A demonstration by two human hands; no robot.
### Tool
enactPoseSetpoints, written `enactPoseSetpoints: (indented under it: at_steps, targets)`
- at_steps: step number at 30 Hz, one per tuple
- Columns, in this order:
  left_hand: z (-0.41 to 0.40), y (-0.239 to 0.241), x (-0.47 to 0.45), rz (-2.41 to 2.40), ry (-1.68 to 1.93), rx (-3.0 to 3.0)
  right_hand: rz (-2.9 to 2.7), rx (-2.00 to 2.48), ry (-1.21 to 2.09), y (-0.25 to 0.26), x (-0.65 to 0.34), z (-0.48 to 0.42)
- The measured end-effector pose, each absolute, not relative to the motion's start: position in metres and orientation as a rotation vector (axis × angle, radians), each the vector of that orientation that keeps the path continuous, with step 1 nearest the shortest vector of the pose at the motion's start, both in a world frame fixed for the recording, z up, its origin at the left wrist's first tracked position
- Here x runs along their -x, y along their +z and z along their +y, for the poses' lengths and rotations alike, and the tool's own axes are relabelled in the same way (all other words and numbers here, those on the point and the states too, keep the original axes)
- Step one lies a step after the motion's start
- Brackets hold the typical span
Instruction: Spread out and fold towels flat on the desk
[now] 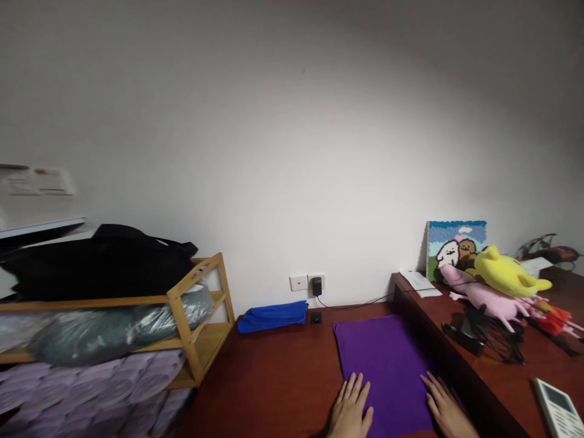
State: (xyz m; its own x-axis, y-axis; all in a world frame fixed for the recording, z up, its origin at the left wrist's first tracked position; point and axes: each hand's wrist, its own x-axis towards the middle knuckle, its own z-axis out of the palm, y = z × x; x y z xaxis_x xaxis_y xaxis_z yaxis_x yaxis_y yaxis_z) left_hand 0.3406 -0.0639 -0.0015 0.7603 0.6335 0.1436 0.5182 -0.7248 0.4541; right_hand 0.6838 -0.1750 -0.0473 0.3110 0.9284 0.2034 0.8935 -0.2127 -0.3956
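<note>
A purple cloth lies spread flat on the dark red wooden desk. My left hand rests palm down on its left edge, fingers stretched out. At the cloth's right edge lies my right hand, also flat, with its fingers extended and a little apart. Neither hand grips anything. The near end of the cloth runs out of the bottom of the view. Toward the wall, left of the purple cloth, sits a folded blue cloth.
A wooden rack at left holds a black bag and plastic-wrapped bundles. A charger is plugged into the wall, its cable running right. On the raised right surface are plush toys, a dog picture, black cables and a white keypad device.
</note>
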Motion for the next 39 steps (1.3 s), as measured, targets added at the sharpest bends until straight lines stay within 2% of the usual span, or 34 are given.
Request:
enactPoseSetpoints:
  at_steps: [5,8,14,19,24,28,32,39]
  targets:
    - [-0.068,0.008,-0.339,0.923,0.425,-2.585,-1.602,2.293,0.041,-0.026,-0.669,-0.172]
    - [-0.065,0.008,-0.306,1.078,0.426,-2.572,-1.589,2.284,-0.074,-0.021,-0.644,-0.185]
    - [-0.037,-0.005,-0.127,1.637,0.484,-2.557,-1.95,1.919,-0.1,-0.033,-0.554,-0.217]
    - [-0.041,-0.006,-0.01,1.861,0.567,-2.506,-1.893,1.992,-0.044,-0.035,-0.512,-0.195]
    - [-0.053,-0.001,-0.006,1.908,0.682,-2.463,-1.73,2.136,0.006,-0.048,-0.529,-0.174]
    - [-0.056,0.004,-0.012,1.903,0.701,-2.449,-1.611,2.335,-0.101,-0.063,-0.542,-0.169]
    - [-0.056,0.004,-0.011,1.904,0.705,-2.442,-1.511,2.3,-0.178,-0.074,-0.538,-0.157]
    - [-0.059,0.006,-0.013,1.91,0.718,-2.442,-1.371,2.365,-0.078,-0.061,-0.531,-0.105]
